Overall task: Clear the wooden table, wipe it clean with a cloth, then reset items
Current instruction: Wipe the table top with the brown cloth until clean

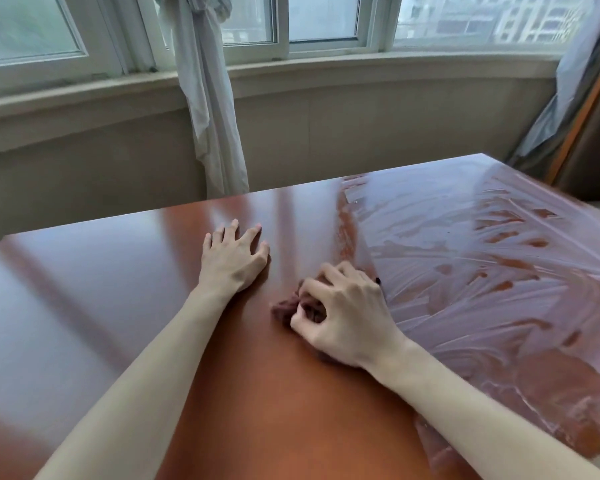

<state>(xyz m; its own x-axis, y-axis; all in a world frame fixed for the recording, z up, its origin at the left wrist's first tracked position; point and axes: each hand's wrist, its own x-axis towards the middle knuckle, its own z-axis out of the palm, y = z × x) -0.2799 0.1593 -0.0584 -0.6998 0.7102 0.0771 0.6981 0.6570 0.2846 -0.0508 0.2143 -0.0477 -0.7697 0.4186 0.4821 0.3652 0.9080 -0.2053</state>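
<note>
You are at a broad, glossy reddish-brown wooden table [94, 306] that fills the lower part of the head view. Its right portion carries a wide field of pale, streaky wet smears [482, 265], swept in arcs; the left portion shows only smooth window reflections. No dishes, boxes or other containers are on the table in this view, so there is nothing to report as held or filled, and the clearing appears done.

Behind the table runs a curved wall with a row of white-framed windows [319, 26], and a tied-up white curtain [208, 98] hangs down to the far edge. At the right edge a wood-framed panel [589, 133] leans behind grey drapery.

Your left hand [231, 259] lies flat on the wood with fingers spread and straight, holding nothing, seemingly bracing you. Your right hand [343, 313] is well apart from it, fingers curled around a bunched dark reddish-brown cloth [286, 308] that is pressed onto the table right at the boundary of the smeared area.

By my reading, you are in the wiping step, roughly half across the surface. The next move calls for pushing the cloth leftward over the unstreaked wood with even pressure, and lifting your left hand clear so the patch beneath it gets wiped too. Resetting items comes later.
</note>
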